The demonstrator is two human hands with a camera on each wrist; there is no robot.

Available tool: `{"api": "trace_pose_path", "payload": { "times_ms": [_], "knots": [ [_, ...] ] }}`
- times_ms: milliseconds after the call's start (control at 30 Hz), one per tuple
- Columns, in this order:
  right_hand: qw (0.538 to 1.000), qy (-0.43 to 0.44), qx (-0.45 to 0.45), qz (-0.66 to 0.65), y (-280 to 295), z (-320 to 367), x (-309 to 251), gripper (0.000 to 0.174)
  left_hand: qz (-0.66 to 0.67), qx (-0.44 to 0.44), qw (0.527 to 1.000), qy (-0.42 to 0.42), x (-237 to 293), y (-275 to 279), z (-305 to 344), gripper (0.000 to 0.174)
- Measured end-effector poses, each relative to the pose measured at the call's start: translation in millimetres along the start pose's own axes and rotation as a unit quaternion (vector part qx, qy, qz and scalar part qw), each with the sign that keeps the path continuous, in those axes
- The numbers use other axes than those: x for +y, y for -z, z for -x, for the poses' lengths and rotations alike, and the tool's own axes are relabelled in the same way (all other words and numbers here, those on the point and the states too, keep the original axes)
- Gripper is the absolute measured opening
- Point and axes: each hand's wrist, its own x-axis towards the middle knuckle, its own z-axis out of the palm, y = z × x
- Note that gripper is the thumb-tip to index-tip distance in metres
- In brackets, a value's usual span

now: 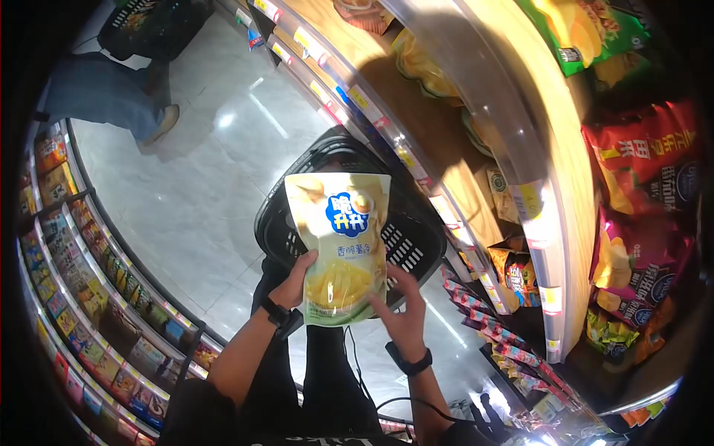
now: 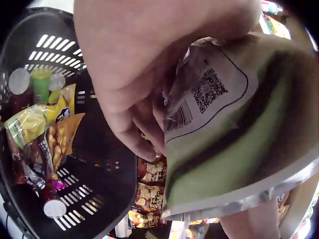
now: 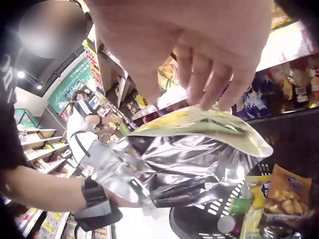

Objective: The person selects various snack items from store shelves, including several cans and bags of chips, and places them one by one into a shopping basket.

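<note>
A yellow and cream snack pouch point(image 1: 346, 245) with a blue logo and a picture of fries stands upright between both hands in the head view. My left hand point(image 1: 291, 282) grips its lower left side, thumb on the front. The left wrist view shows the pouch's back with a code and a green lower part point(image 2: 219, 164). At the lower right side is my right hand point(image 1: 404, 312), fingers loosely bent, fingertips right at the pouch's edge. In the right wrist view, crinkled silver foil point(image 3: 189, 164) of the pouch lies below these fingers.
A black shopping basket point(image 1: 269, 215) is beneath the pouch, with several snack bags point(image 2: 35, 122) and lidded containers inside. Snack shelves point(image 1: 491, 59) rise on the right, and low racks point(image 1: 97, 297) curve along the left. Another person's leg point(image 1: 104, 93) and dark basket point(image 1: 152, 30) are farther up the aisle.
</note>
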Motion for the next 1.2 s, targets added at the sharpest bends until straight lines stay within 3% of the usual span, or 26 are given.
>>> {"api": "trace_pose_path", "payload": {
  "times_ms": [67,167,267,300,400,433,500,667,767,900,1000,1133,1200],
  "knots": [
    [0.999,-0.019,0.020,0.018,4.8,-11.1,-7.5,0.077,0.000,-0.009,1.000,0.011,3.9,-4.7,7.4,0.068],
    [0.998,-0.050,-0.047,-0.010,4.0,-16.8,5.0,0.091,0.050,-0.061,0.997,0.018,18.4,-10.7,2.6,0.060],
    [0.962,-0.102,-0.144,-0.210,-2.8,-28.3,-1.6,0.100,0.055,-0.043,0.997,0.039,32.2,-14.1,11.3,0.059],
    [0.958,-0.117,-0.161,-0.206,-3.3,-32.1,-5.5,0.105,0.058,-0.043,0.996,0.057,34.6,-11.2,10.8,0.064],
    [0.922,-0.188,-0.192,-0.280,-1.8,-33.5,6.4,0.099,0.021,-0.154,0.985,0.078,57.7,-10.5,13.8,0.073],
    [0.912,-0.207,-0.184,-0.301,-2.1,-32.1,7.1,0.092,0.062,-0.173,0.978,0.096,74.9,-20.8,17.6,0.081],
    [0.892,-0.230,-0.176,-0.346,-10.5,-45.6,3.3,0.080,-0.048,-0.207,0.970,0.118,85.8,-1.7,9.0,0.080],
    [0.914,-0.252,-0.124,-0.294,-40.9,-85.1,-42.6,0.054,-0.226,-0.247,0.937,0.103,154.4,14.2,-6.6,0.072],
    [0.929,-0.219,-0.068,-0.291,-53.0,-113.2,-65.0,0.051,-0.212,-0.212,0.953,0.029,216.7,-15.5,-8.7,0.063],
    [0.949,-0.167,0.009,-0.267,-62.0,-149.6,-75.0,0.051,-0.225,-0.171,0.959,-0.020,254.1,-21.6,-30.7,0.056],
    [0.958,-0.141,0.003,-0.249,-65.8,-174.6,-103.5,0.049,-0.252,-0.155,0.953,-0.066,275.8,-16.3,-40.6,0.055],
    [0.972,-0.121,0.041,-0.197,-78.9,-208.9,-132.1,0.041,-0.278,-0.064,0.953,-0.101,304.7,-10.9,-39.1,0.056],
    [0.978,-0.075,0.023,-0.192,-85.0,-230.4,-145.6,0.039,-0.218,-0.065,0.965,-0.135,306.9,2.3,-39.8,0.055]
  ]
}}
